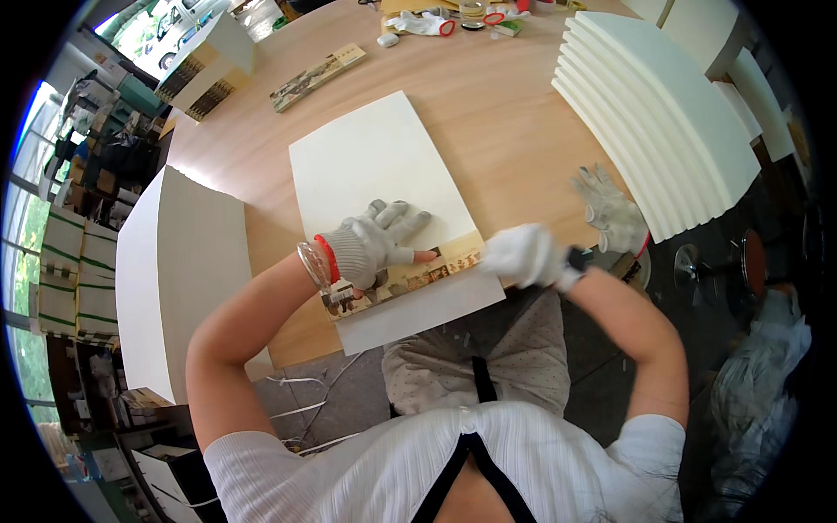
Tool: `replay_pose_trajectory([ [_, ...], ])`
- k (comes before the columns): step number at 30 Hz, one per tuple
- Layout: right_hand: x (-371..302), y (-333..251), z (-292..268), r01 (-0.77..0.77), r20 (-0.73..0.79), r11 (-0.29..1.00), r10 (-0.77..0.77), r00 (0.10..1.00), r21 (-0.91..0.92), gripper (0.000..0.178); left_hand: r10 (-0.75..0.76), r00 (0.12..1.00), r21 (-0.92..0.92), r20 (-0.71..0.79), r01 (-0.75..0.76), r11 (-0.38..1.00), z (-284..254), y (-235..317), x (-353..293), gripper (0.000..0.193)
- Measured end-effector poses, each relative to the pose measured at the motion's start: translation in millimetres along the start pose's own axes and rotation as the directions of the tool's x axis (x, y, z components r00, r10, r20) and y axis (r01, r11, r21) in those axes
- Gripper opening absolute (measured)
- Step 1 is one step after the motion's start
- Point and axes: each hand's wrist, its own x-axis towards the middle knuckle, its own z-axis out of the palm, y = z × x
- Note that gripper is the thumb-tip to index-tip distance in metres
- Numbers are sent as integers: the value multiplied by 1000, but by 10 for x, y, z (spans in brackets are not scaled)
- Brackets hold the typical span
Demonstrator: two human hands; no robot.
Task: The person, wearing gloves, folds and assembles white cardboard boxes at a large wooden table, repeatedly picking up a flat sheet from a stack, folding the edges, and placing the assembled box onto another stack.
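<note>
A large white sheet (375,166) lies on the wooden table in front of me, with a printed strip (418,277) in tan and brown across its near end. A plain white piece (427,312) sticks out below the strip toward my lap. My left hand (379,244), in a white knit glove with a red cuff, rests on the sheet and strip, fingers spread and bare thumb tip on the print. At the strip's right end is my right hand (526,255), also gloved, curled into a fist and blurred. Whatever its fingers hold is hidden.
A loose glove (613,213) lies at the table's right edge. Tall white stacks stand at the left (187,270) and right (654,113). Farther back are a stack of printed pieces (209,65), a printed bundle (318,77) and small items with another glove (423,23).
</note>
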Motion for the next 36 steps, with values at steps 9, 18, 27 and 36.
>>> replay_pose_trajectory([
  [9, 239, 251, 119, -687, 415, 73, 749, 516, 722, 38, -121, 973, -64, -198, 111, 992, 233, -88, -175, 90],
  [18, 638, 435, 143, -760, 563, 8, 667, 487, 649, 59, -784, 486, -920, -386, -263, 290, 1361, 849, -281, 40],
  [27, 1103, 676, 293, -444, 648, -476, 487, 585, 759, 36, -570, 821, 116, -43, -562, -819, 1574, 907, 94, 19],
  [36, 1544, 37, -85, -51, 138, -188, 487, 863, 981, 38, -931, 355, -518, -82, -813, -265, 1209, 942, -1173, 36],
])
